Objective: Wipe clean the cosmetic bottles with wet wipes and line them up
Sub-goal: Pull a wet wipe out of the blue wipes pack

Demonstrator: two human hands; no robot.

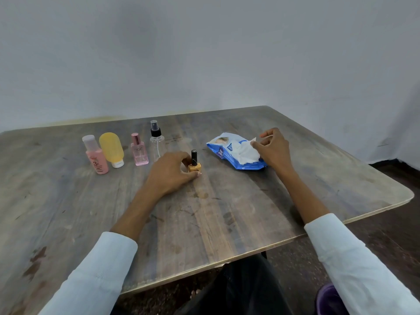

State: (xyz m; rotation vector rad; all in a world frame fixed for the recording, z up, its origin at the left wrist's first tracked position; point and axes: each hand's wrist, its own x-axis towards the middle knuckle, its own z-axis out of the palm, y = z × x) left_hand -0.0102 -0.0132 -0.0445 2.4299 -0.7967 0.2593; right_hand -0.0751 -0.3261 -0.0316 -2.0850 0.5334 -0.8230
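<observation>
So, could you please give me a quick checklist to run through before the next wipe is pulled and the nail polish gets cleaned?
1. Left hand grip on the nail polish bottle: ok.
2. Nail polish bottle upright, cap on: ok.
3. Right hand pinching the white wipe: ok.
4. Wipe clear of the blue wet wipes pack: not ok.
5. Wipe moist: cannot tell.
6. Other four bottles standing in a row: ok.

Worn wooden table (227, 223) against a plain grey wall (204, 53), dark floor (386, 235) beside it.
</observation>
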